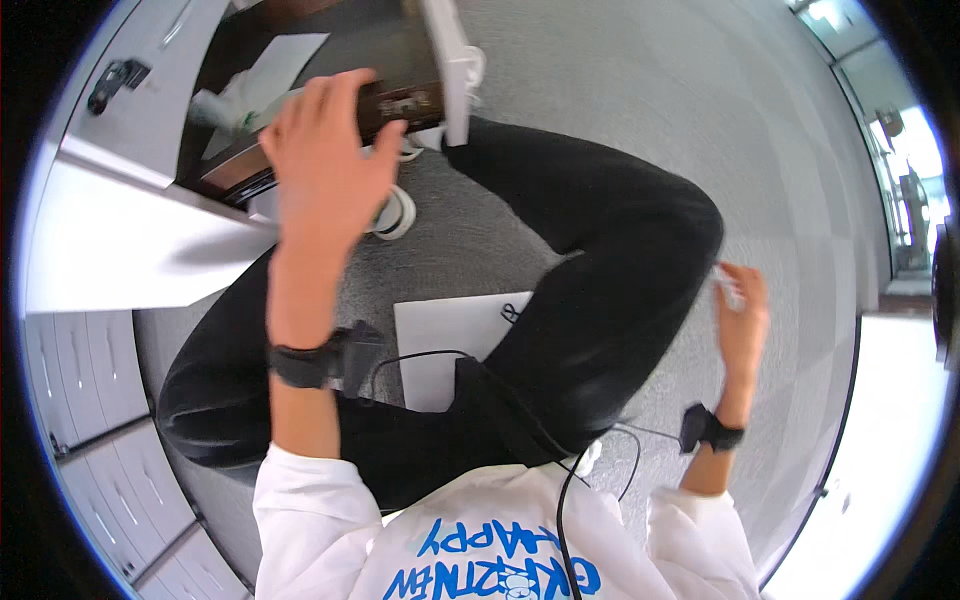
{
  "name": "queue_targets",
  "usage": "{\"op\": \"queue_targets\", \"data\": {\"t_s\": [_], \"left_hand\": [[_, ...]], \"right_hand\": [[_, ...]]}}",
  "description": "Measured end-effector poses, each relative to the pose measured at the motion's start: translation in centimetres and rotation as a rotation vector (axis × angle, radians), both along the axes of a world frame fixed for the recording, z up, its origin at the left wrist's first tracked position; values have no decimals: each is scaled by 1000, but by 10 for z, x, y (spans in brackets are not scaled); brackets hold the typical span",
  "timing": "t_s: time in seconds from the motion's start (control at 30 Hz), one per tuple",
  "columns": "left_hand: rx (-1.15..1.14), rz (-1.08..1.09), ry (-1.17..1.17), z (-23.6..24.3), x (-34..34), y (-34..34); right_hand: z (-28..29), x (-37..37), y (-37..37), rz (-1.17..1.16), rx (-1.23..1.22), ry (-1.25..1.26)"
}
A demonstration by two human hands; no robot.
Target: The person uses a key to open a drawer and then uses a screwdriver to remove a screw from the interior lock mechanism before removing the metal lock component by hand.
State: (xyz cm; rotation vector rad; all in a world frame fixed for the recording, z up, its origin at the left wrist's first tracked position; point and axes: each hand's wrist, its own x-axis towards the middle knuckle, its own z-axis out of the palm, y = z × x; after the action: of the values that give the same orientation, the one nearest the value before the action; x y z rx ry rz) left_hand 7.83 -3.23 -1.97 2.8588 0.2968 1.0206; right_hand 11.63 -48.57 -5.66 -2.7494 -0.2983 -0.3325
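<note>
My left hand (325, 165) is at the pulled-out drawer (400, 105) of a white cabinet at the upper left. Its fingers reach over the drawer's dark brown side wall, and the thumb lies along the near side, so the hand is closed on that wall. Inside the drawer are a white sheet of paper (285, 65) and a crumpled, clear-looking plastic bag (225, 108). My right hand (742, 320) hangs low beside my right knee. Its fingers are bent around a small white item (729, 290), slightly blurred, whose kind I cannot make out.
A white flat panel or sheet (425, 340) lies on the grey carpet (790, 190) between my legs. Black cables (565, 510) run from my wrist straps. White cabinets (100, 370) stand on the left, and a white surface (890, 430) rises at the right.
</note>
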Motion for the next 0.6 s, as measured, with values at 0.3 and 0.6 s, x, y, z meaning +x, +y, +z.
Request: {"op": "queue_targets", "data": {"t_s": [0.3, 0.6], "left_hand": [[-70, -231, 428, 32, -15, 66], [49, -135, 593, 56, -7, 60]], "right_hand": [[-212, 5, 1, 28, 109, 321], [-205, 43, 33, -241, 80, 410]]}}
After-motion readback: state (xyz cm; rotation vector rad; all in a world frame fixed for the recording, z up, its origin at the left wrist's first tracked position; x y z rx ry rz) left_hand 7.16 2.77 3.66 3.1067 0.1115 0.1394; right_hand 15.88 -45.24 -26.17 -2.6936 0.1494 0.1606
